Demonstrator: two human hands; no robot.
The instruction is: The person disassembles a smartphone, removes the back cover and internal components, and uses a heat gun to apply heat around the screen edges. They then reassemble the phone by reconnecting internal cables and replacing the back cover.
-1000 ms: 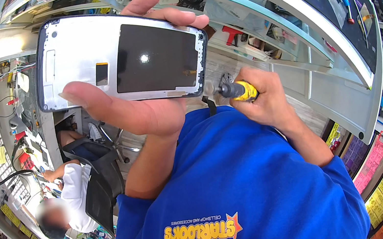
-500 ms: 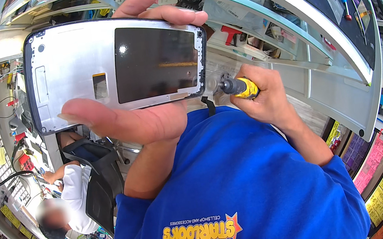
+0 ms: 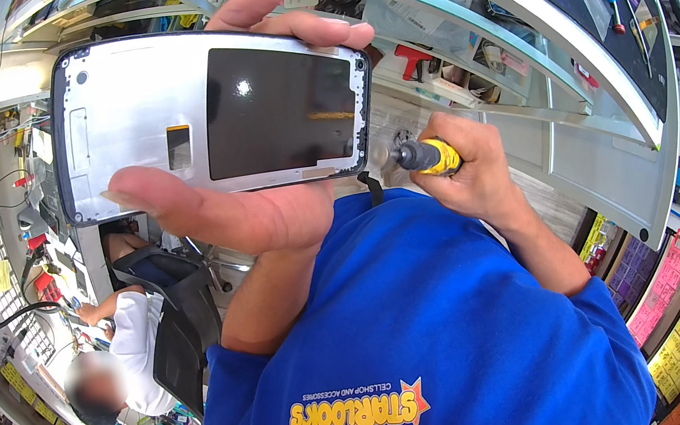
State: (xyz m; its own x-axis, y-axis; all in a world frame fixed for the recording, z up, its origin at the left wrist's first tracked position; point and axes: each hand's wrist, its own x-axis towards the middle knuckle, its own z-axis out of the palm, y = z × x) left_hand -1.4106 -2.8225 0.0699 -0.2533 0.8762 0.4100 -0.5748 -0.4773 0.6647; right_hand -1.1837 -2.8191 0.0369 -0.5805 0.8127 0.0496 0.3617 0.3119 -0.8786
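A phone frame (image 3: 135,102), silver inside with a black rim and a large dark rectangle, lies across my left hand (image 3: 243,214). That hand's thumb presses the near edge while its fingers wrap the far edge. Just to the right, my right hand (image 3: 469,165) is closed round a yellow-and-black hand tool (image 3: 441,156). The tool has a dark collar and a small roundish grey tip pointing left toward the frame's right end. The tip looks blurred and slightly apart from the frame; its exact kind cannot be made out.
A glass-shelved cabinet (image 3: 530,70) curves along the far right, with a red tool (image 3: 414,61) inside. Hand tools lie on the black mat (image 3: 645,79) above it. At left, a person in white (image 3: 139,352) sits on a black chair (image 3: 178,333) beside a cluttered bench (image 3: 49,265).
The phone frame has shifted slightly right and turned a little, its left end rising. My right hand and the tool have hardly moved.
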